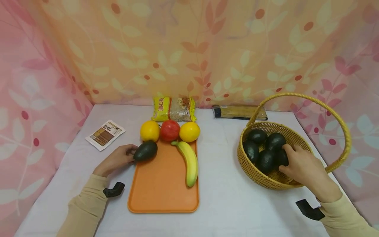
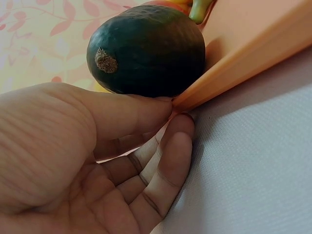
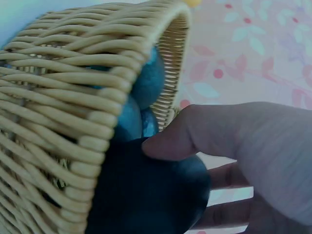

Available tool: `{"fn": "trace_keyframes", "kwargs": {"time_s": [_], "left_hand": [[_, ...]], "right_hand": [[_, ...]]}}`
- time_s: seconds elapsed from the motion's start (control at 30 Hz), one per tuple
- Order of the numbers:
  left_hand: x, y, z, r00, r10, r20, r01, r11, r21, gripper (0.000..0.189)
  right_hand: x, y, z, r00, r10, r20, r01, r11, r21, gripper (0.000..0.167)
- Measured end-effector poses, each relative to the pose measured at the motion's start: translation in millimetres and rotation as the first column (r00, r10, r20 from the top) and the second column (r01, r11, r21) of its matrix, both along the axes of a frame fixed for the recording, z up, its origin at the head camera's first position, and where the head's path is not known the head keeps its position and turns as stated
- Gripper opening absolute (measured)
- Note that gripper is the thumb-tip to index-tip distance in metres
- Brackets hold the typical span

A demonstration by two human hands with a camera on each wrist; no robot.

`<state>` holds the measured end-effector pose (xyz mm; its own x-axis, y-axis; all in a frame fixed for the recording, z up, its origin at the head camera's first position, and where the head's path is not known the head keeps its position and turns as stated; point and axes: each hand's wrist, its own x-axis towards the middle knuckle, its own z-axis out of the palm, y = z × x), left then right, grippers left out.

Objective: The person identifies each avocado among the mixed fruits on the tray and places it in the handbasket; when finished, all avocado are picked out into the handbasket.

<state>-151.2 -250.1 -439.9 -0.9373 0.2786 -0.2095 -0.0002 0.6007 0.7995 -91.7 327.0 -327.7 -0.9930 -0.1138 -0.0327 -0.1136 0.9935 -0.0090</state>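
My left hand (image 1: 116,160) pinches the left rim of an orange tray (image 1: 163,194), thumb above and fingertips below, as the left wrist view shows. Right beside that thumb, a dark green avocado (image 2: 146,53) lies on the tray. A banana (image 1: 190,164) rests along the tray's right side. Over at the right, my right hand (image 1: 305,166) reaches into a wicker basket (image 1: 248,171) and grips an avocado (image 3: 151,190), thumb on its near side. Several more avocados (image 1: 267,161) sit in the basket around it.
Two yellow fruits (image 1: 150,131) flank a red fruit (image 1: 170,130) at the tray's far end. Behind them lies a yellow bag of pasta (image 1: 174,109). A white packet (image 1: 105,135) is at left, a dark-ended flat pack (image 1: 237,112) at back. The basket's handle (image 1: 340,121) arches high.
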Motion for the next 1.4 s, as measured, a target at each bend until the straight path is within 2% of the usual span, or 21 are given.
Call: {"fn": "trace_keyframes", "kwargs": {"time_s": [0.17,0.37,0.53,0.73,0.83,0.93,1.03,1.13,1.27,1.4], "left_hand": [[0.4,0.0,-2.4,1.000,0.001,0.008,-0.001,1.000,0.016,0.044],[0.8,-0.1,-2.8,1.000,-0.003,0.014,0.003,1.000,0.025,0.043],[1.6,0.0,-1.9,1.000,0.000,0.014,0.000,1.000,0.025,0.043],[2.6,0.6,-1.2,1.000,0.003,0.026,-0.003,1.000,0.009,0.042],[1.6,0.9,-1.8,1.000,0.002,0.023,-0.002,1.000,0.007,0.041],[0.5,0.6,-2.7,1.000,-0.002,0.018,0.002,1.000,0.014,0.042],[-0.4,-0.6,-3.9,1.000,-0.003,0.017,0.002,1.000,0.016,0.042],[-1.3,-1.9,-5.0,1.000,0.003,0.017,-0.003,1.000,0.010,0.042],[-2.9,-3.1,-5.1,1.000,0.002,0.007,-0.002,1.000,0.001,0.042],[-2.4,-2.7,-2.4,1.000,0.004,0.010,-0.004,1.000,-0.003,0.042]], "right_hand": [[1.5,4.6,-5.9,1.000,-0.009,0.025,0.009,1.000,0.017,0.069],[1.4,9.0,-13.1,0.996,0.027,0.083,-0.029,0.999,0.028,0.056],[-1.0,10.3,-17.1,0.996,0.050,0.071,-0.052,0.998,0.031,0.048],[-4.1,13.5,-20.2,0.992,-0.028,0.123,0.029,1.000,-0.009,0.035],[-4.1,15.1,-25.1,0.995,-0.049,0.091,0.051,0.999,-0.020,0.028],[-4.4,14.8,-30.2,1.000,-0.030,0.006,0.030,1.000,-0.006,0.027],[-5.2,13.9,-33.3,0.999,-0.015,-0.039,0.015,1.000,0.008,0.026],[-5.5,12.4,-33.2,1.000,-0.029,-0.002,0.030,1.000,0.011,0.028],[-3.7,10.2,-30.5,0.997,-0.049,0.067,0.047,0.998,0.031,0.041],[-3.5,9.3,-29.0,0.996,-0.036,0.087,0.032,0.998,0.045,0.051]]}}
